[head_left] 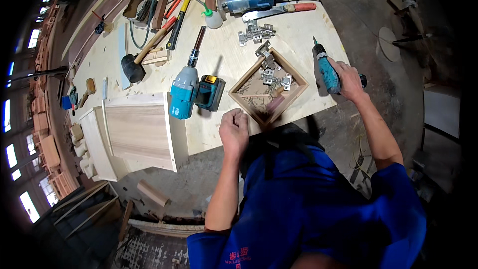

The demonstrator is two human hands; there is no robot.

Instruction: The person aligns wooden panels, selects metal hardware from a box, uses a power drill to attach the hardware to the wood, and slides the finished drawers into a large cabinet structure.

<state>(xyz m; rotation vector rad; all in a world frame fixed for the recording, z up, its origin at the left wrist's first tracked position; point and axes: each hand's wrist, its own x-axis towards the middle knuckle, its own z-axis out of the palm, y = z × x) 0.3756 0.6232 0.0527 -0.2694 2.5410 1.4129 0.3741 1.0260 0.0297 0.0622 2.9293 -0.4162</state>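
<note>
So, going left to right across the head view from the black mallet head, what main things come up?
Black mallet head, larger teal-and-grey power tool, left hand, open wooden box, teal drill held in the right hand.

The right hand (350,82) partly hides the teal drill (327,73), and bits (256,103) in the wooden box (291,67) look too small to identify.

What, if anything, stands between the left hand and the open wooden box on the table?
Nothing visible does: the left hand is right beside the open wooden box, at its near left side, with no object between them. The grey-and-teal power tool lies farther left, out of the way.
</note>
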